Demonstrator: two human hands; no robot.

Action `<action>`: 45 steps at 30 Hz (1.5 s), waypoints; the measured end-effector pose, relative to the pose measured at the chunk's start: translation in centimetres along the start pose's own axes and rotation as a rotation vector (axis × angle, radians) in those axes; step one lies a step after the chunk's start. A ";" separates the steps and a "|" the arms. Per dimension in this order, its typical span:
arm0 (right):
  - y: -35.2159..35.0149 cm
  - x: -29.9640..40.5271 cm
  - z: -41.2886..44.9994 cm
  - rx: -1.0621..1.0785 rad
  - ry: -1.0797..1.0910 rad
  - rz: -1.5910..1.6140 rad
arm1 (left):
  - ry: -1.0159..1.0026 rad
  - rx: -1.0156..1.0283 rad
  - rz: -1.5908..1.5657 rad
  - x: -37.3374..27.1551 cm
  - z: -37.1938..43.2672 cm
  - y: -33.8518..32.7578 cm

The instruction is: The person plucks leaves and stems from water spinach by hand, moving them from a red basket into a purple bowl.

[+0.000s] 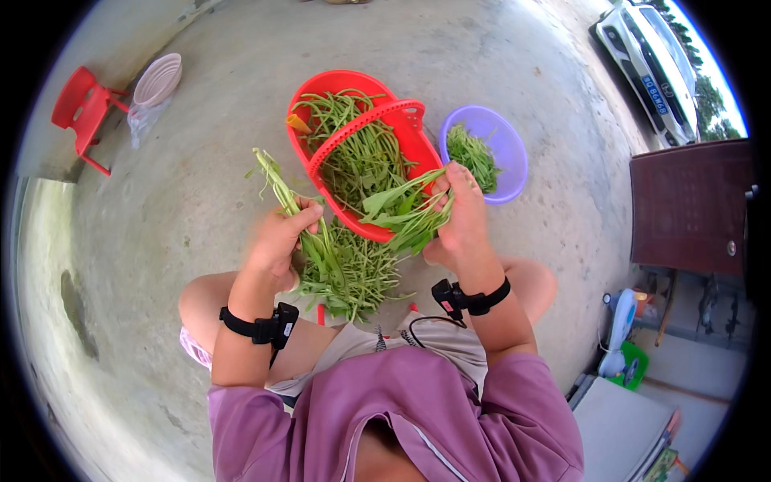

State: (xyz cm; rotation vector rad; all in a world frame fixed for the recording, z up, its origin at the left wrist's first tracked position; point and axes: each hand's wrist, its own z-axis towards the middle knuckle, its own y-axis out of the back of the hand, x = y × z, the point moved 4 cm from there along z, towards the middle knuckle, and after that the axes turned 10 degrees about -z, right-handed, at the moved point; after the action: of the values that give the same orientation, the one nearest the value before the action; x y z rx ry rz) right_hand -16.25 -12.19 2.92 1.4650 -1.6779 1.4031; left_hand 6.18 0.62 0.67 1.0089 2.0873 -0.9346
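My left hand (286, 232) is closed around a bundle of pale green stems (278, 185), whose leafy end hangs down over a heap of cut greens (361, 274) on the floor. My right hand (461, 211) grips several leafy green stems (415, 214) near the rim of a red plastic basket (343, 75), and their leaves droop to the left over its near end. Inside the basket, under its arched handle, lie many long green stems (361, 144). Beyond my right hand stands a purple plastic bowl (515, 156) holding short pieces of greens (473, 156).
At the far left stand a red plastic chair (84, 111) and a pale pink basin (158, 80) beside a clear plastic bag (143, 120). To the right are a dark red cabinet (686, 205), a blue fan-like object (617, 331) and a white car (650, 72).
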 end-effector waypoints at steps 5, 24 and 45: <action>-1.5 -0.5 -0.9 0.061 0.017 -0.104 | -0.024 0.076 0.039 0.1 -0.3 -1.0; -6.3 -3.0 -3.2 0.407 0.041 -0.521 | -0.051 0.317 0.314 -0.2 -1.4 -2.7; 2.9 3.5 2.4 -0.095 0.025 0.138 | 0.027 0.181 0.309 0.8 -0.6 -1.3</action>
State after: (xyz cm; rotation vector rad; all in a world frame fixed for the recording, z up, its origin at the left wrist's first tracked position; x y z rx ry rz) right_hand -19.39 -16.12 4.09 1.2970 -1.8338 1.3856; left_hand 4.57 0.80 0.74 1.3979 1.8224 -0.9648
